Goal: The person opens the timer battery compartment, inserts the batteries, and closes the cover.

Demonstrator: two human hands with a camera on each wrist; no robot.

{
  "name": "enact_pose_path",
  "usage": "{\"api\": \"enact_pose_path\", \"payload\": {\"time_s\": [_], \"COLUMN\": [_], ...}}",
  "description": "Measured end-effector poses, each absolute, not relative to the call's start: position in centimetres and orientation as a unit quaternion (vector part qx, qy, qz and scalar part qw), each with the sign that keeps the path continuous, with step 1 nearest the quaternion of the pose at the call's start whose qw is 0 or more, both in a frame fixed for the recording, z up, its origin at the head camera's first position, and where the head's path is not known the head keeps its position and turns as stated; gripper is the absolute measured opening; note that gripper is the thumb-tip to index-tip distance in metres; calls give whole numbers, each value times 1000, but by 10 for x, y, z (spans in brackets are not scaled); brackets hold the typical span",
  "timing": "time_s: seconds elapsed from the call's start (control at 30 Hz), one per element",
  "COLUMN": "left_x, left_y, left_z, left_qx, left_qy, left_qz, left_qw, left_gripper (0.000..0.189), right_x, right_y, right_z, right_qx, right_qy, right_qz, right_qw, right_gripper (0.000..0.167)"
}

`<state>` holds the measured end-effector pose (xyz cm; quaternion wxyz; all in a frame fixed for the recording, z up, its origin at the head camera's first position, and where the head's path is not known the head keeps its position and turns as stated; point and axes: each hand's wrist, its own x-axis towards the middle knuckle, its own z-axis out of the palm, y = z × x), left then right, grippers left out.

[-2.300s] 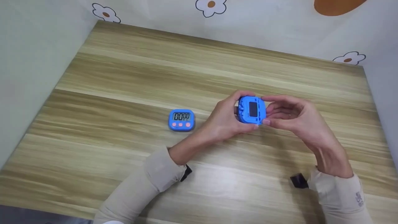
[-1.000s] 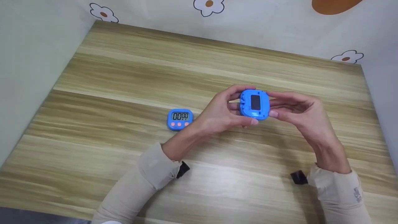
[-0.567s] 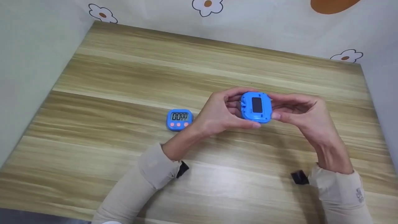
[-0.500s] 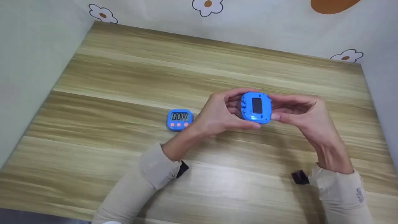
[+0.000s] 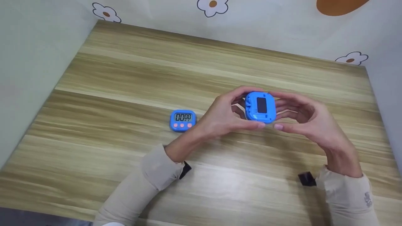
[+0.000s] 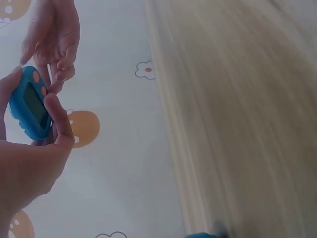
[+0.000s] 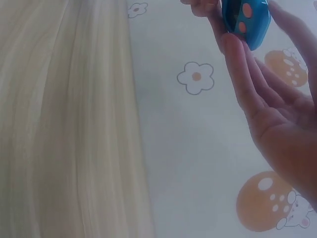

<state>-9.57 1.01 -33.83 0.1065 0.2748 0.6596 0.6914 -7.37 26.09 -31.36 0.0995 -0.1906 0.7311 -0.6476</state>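
My left hand holds a blue digital timer above the table, thumb along the near edge and fingers along the far edge. Its back faces up in the head view, with a dark rectangular panel. The display side with orange buttons shows on this timer in the left wrist view. My right hand is at the timer's right side, fingers extended near and behind it, thumb apart from the near corner. In the right wrist view, the right hand has its fingers loosely extended beside the timer.
A second blue timer with orange buttons and a display of zeros lies face up on the wood-grain table, just left of my left forearm. A pale wall covering with flower prints stands behind the table's far edge.
My right thumb has come off the timer's edge and the right hand has spread and moved slightly right. The left hand has kept hold of the timer, which has shifted a little right.
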Motion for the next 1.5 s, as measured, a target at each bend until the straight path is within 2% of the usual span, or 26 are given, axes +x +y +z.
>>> {"api": "enact_pose_path", "payload": {"time_s": [0.23,0.4,0.63,0.93,1.5], "left_x": [-96,-95,-98,-98,-102], "left_y": [8,11,8,8,-3], "left_z": [-339,-343,-343,-342,-336], "left_qx": [297,321,294,294,320], "left_qy": [748,785,718,672,695], "left_qz": [590,526,624,674,619], "left_qw": [64,69,95,87,175], "left_gripper": [73,77,74,71,72], "right_x": [-72,-69,-66,-67,-67], "right_y": [252,236,233,235,241], "right_z": [-318,-314,-302,-302,-300], "right_qx": [-207,-239,-241,-233,-237], "right_qy": [728,750,786,813,825], "right_qz": [-650,-614,-568,-533,-512], "right_qw": [66,62,36,30,22], "right_gripper": [67,67,78,72,72]}}
